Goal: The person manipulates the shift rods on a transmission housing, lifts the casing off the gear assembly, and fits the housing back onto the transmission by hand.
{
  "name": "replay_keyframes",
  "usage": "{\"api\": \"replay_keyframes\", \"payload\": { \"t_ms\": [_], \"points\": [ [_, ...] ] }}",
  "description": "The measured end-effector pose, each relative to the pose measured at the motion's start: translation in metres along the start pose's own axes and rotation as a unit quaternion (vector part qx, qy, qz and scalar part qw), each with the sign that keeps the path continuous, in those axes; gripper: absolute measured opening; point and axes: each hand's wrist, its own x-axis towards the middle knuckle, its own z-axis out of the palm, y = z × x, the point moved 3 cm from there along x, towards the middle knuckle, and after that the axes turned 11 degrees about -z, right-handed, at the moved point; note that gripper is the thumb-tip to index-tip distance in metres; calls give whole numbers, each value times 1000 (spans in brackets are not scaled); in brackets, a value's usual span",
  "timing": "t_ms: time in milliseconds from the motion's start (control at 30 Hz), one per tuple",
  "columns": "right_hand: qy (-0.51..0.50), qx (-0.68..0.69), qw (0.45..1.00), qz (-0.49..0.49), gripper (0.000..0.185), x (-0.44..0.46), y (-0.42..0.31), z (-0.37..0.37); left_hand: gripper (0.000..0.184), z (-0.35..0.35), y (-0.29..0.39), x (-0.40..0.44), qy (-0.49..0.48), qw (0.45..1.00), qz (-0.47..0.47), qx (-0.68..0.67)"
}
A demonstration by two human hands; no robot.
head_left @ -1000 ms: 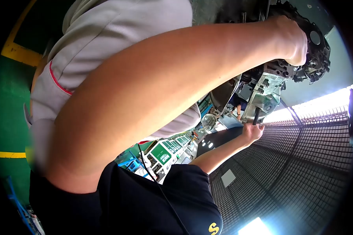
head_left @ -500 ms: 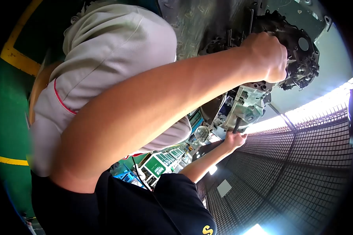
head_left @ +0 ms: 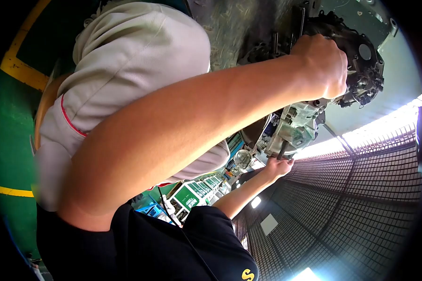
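My left hand is a closed fist at the end of the large forearm, against a dark mechanical assembly. Its fingertips and whatever they hold are hidden. Lower down, my right hand closes around the end of a short dark rod. That rod meets a silver metal housing, which sits below the dark assembly in view.
Grey trouser legs with red piping lie beside the left forearm. A thin black cable crosses the dark shirt. Green floor with yellow lines is at left, green-and-white boxes lower centre, dark mesh at right.
Both hands and the machinery have shifted left in view compared with one second ago, as the view moved. Since half a second ago there is only a slight shift. Both hands stay closed.
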Motion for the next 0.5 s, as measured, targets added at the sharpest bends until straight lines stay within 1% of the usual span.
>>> {"api": "replay_keyframes", "payload": {
  "t_ms": [33,100,133,167,233,367,433,500],
  "points": [
    [1,-1,1000,0,47,2,1,-4,36,1,1,1,-1,1000,0,-2],
    [-35,34,999,0,45,-2,4,-4,36,3,3,3,0,1000,1,-5],
    [4,28,1000,-2,46,-2,4,-6,37,3,3,3,1,1000,2,-7],
    [5,29,1000,-1,46,-9,3,2,37,2,4,3,1,1000,3,-5],
    [-26,24,999,22,48,-24,0,18,37,2,4,3,-8,1000,0,9],
    [-11,17,1000,17,50,-22,3,15,36,0,5,2,-6,1000,-6,7],
    [-42,25,999,11,51,-16,4,10,36,2,5,2,-27,999,-17,-1],
    [-38,10,999,-1,50,-12,7,4,36,0,6,2,-33,999,-21,2]
  ]
}}
